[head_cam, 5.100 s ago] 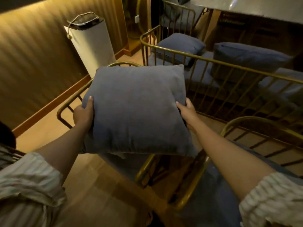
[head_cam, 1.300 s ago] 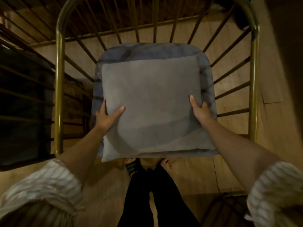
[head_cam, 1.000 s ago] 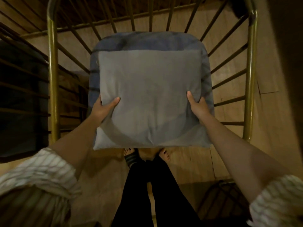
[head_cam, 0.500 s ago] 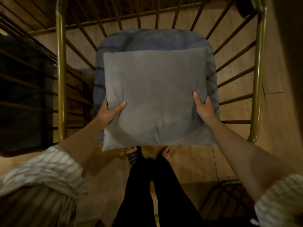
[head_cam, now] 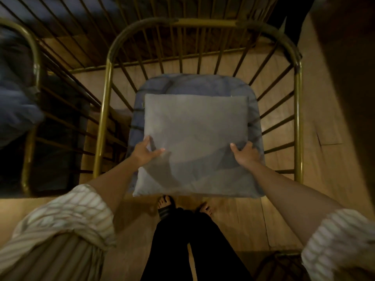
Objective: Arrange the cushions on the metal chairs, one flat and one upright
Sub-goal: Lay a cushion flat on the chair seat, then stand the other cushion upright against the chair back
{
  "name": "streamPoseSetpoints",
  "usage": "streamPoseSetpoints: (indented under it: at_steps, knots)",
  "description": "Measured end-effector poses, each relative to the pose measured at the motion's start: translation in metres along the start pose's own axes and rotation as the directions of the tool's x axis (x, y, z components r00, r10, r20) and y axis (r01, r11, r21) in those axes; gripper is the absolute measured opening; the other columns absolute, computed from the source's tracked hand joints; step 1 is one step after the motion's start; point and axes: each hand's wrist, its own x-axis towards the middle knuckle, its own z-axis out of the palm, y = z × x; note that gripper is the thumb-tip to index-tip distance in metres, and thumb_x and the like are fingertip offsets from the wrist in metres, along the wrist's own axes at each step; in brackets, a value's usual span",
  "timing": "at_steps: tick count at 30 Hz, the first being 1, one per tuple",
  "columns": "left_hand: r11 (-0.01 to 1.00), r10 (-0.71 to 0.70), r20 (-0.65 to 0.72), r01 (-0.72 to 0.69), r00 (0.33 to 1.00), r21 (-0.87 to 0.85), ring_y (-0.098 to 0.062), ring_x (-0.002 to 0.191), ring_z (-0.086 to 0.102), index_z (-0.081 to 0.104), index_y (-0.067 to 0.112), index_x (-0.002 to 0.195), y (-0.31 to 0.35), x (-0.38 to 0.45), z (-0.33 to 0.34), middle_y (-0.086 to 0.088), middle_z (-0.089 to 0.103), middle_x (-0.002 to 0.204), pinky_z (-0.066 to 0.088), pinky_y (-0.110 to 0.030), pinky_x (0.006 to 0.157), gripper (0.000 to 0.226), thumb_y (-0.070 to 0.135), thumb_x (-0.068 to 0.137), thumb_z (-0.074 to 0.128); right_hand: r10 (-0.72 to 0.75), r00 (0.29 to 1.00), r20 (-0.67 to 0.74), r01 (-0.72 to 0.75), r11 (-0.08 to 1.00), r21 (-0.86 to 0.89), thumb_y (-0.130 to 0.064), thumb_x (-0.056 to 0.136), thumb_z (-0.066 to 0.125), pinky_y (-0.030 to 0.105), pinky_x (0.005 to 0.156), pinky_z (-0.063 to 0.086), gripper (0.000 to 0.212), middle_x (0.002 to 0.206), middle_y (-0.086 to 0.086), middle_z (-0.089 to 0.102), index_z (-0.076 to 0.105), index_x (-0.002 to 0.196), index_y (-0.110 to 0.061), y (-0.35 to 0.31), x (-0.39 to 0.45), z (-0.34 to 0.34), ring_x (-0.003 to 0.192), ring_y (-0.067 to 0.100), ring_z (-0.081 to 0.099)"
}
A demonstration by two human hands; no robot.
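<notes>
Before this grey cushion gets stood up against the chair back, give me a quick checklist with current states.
1. Both hands on the grey cushion: ok. The left hand and the right hand grip its opposite side edges.
2. Flat cushion in place: ok. A blue seat cushion lies on the seat underneath.
3. Grey cushion upright: not ok. It lies roughly flat, its near edge overhanging the seat front.
4. Gap behind for the cushion: ok. A bare strip of blue cushion shows before the chair back.
5. Grey cushion resting or held above the seat: cannot tell.
6. Chair on the left: cannot tell, blurred.
</notes>
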Motion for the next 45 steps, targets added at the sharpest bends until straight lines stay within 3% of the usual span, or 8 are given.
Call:
streamPoseSetpoints:
  at_steps: [4,9,14,18,24,29,35,45]
  knots:
    - [0.993,0.102,0.001,-0.102,0.995,0.065,-0.036,0.138,0.041,0.033,0.015,0.152,0.02,-0.034,-0.025,-0.015,0.043,0.15,0.038,-0.047,0.111,0.076,0.037,0.088,0.069,-0.19,0.982,-0.008,0.182,0.951,-0.249,-0.064,0.09,0.045,0.061,0.118,0.011,0.082,0.156,0.019,0.029,0.024,0.15,-0.013,-0.045,-0.044,-0.014,0.145,0.04,0.025]
    - [0.99,0.132,-0.266,-0.116,0.955,0.073,-0.031,0.145,0.029,0.029,0.014,0.153,0.036,-0.08,-0.064,-0.01,0.03,0.159,0.029,-0.042,0.116,0.078,0.04,0.09,0.066,-0.416,0.901,0.124,0.43,0.823,-0.37,-0.056,0.092,0.049,0.061,0.118,0.007,0.08,0.159,0.013,0.027,0.018,0.154,-0.017,-0.117,-0.086,-0.013,0.146,0.033,0.027]
    - [0.991,0.124,-0.496,-0.127,0.86,0.026,-0.03,0.132,0.048,0.039,0.016,0.148,0.015,-0.116,-0.129,-0.011,0.051,0.142,0.039,-0.041,0.111,0.071,0.036,0.087,0.07,-0.645,0.745,0.171,0.659,0.669,-0.343,-0.051,0.091,0.051,0.057,0.118,0.015,0.082,0.156,0.011,0.029,0.009,0.155,-0.021,-0.199,-0.141,0.01,0.142,0.034,0.029]
    - [0.995,0.097,-0.619,-0.098,0.779,0.033,-0.029,0.142,0.035,0.04,0.016,0.147,-0.029,-0.141,-0.191,-0.011,0.042,0.151,0.029,-0.044,0.115,0.07,0.036,0.087,0.07,-0.779,0.571,0.259,0.817,0.509,-0.271,-0.05,0.092,0.052,0.059,0.116,0.019,0.08,0.158,0.012,0.029,0.013,0.155,-0.019,-0.257,-0.183,0.039,0.144,0.035,0.027]
    - [1.0,0.014,-0.733,-0.006,0.68,0.014,-0.036,0.148,0.017,0.037,0.012,0.149,-0.124,-0.156,-0.29,-0.016,0.028,0.158,0.015,-0.048,0.12,0.073,0.042,0.089,0.066,-0.795,0.482,0.37,0.876,0.441,-0.195,-0.061,0.09,0.05,0.052,0.115,0.023,0.083,0.158,0.012,0.031,0.016,0.155,-0.02,-0.35,-0.234,0.11,0.144,0.035,0.03]
    - [0.997,-0.048,-0.736,0.072,0.675,0.002,-0.037,0.142,0.03,0.041,0.011,0.143,-0.202,-0.156,-0.38,-0.016,0.04,0.15,0.022,-0.053,0.118,0.074,0.049,0.085,0.068,-0.741,0.572,0.352,0.796,0.605,-0.019,-0.079,0.083,0.038,0.052,0.115,0.029,0.093,0.158,0.011,0.033,0.021,0.154,-0.021,-0.43,-0.264,0.18,0.142,0.035,0.035]
    - [0.992,0.012,-0.845,0.098,0.535,0.077,-0.029,0.125,0.044,0.044,0.025,0.127,-0.247,-0.142,-0.471,-0.006,0.047,0.135,0.04,-0.054,0.103,0.075,0.078,0.074,0.053,-0.665,0.683,0.302,0.612,0.747,0.26,-0.067,0.086,0.052,0.047,0.112,0.036,0.085,0.151,0.011,0.043,0.028,0.151,-0.017,-0.525,-0.276,0.254,0.136,0.035,0.043]
    - [0.889,-0.284,-0.682,-0.08,0.674,-0.45,-0.033,0.138,0.04,0.026,0.023,0.151,-0.276,-0.094,-0.575,-0.008,0.038,0.154,0.035,-0.054,0.111,0.123,0.088,0.053,0.064,-0.562,0.794,0.233,0.501,0.821,0.273,-0.079,0.06,0.068,0.05,0.108,0.042,0.111,0.149,0.004,0.046,0.03,0.148,-0.024,-0.544,-0.256,0.288,0.133,0.031,0.048]
